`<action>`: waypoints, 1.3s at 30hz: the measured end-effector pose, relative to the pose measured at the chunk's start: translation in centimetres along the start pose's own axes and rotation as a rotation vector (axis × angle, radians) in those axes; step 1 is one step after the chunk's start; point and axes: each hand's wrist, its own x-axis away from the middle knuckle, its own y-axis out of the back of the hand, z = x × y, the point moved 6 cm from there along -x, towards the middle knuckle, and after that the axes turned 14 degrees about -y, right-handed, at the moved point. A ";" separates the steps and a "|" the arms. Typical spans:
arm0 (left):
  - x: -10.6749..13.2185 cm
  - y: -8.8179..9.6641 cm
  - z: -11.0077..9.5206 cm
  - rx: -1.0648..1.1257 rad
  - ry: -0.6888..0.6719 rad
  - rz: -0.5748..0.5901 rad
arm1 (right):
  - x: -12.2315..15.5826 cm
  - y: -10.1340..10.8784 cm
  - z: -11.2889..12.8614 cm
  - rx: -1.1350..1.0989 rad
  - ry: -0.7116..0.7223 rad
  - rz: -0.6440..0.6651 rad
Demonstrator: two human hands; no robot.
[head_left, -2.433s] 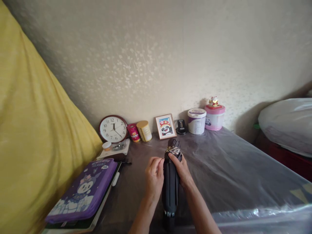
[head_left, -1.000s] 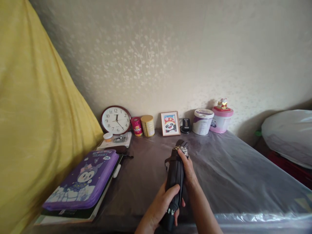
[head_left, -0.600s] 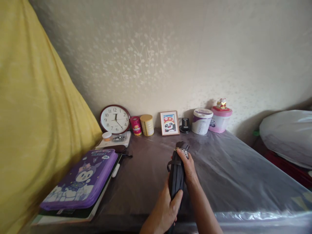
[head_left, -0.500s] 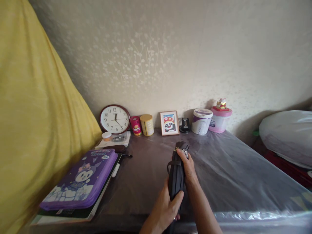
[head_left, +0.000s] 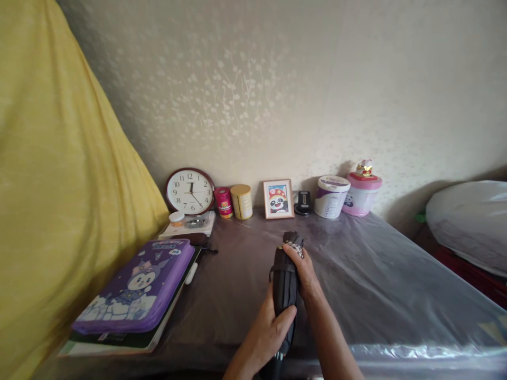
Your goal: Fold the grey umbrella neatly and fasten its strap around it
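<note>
A folded black umbrella, bundled with a strap round it, is held in front of me over the near part of the table. My left hand is closed round its lower part, thumb lying across the front. Farther up, my right hand grips the umbrella's far end from the right side, near a patch of black-and-white patterned cloth. The fingers behind the umbrella are mostly hidden. Its lower end points toward me at the bottom edge of the view.
On the left of the table lies a purple cartoon case on books. Along the wall stand a clock, a pink can, a yellow-lidded can, a panda picture and two tubs. A yellow curtain hangs left.
Both hands keep their hold on the umbrella, which has tilted slightly, with more of its lower end showing. The background has shifted a little to the right.
</note>
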 end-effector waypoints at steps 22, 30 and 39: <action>-1.0 1.3 -0.1 -0.746 -0.234 -0.109 | 0.9 -1.5 -0.6 0.100 0.150 -0.100; -0.9 0.7 -1.9 -0.194 -0.123 -0.081 | 1.6 -3.2 -0.7 -0.069 0.024 0.184; -0.5 0.3 -0.7 0.116 0.106 0.007 | 3.4 -4.1 -0.5 -0.106 -0.104 0.227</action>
